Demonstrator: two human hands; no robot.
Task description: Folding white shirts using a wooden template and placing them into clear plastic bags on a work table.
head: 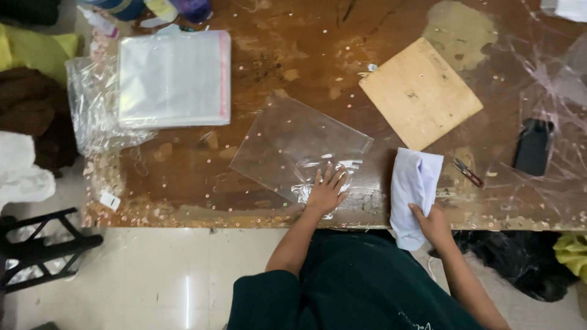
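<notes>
A clear plastic bag [293,143] lies flat on the worn brown table [293,55], tilted with one corner toward me. My left hand [326,190] presses flat on the bag's crinkled near end, fingers spread. My right hand [433,223] grips the lower end of a folded white cloth [416,183] that rests over the table's front edge, just right of the bag.
A stack of clear bags with pink edges [174,78] lies at the back left on loose plastic wrap [92,110]. A tan cardboard square [420,91], small snips [468,172] and a black phone [533,146] lie to the right. Clothes [30,116] pile at the far left.
</notes>
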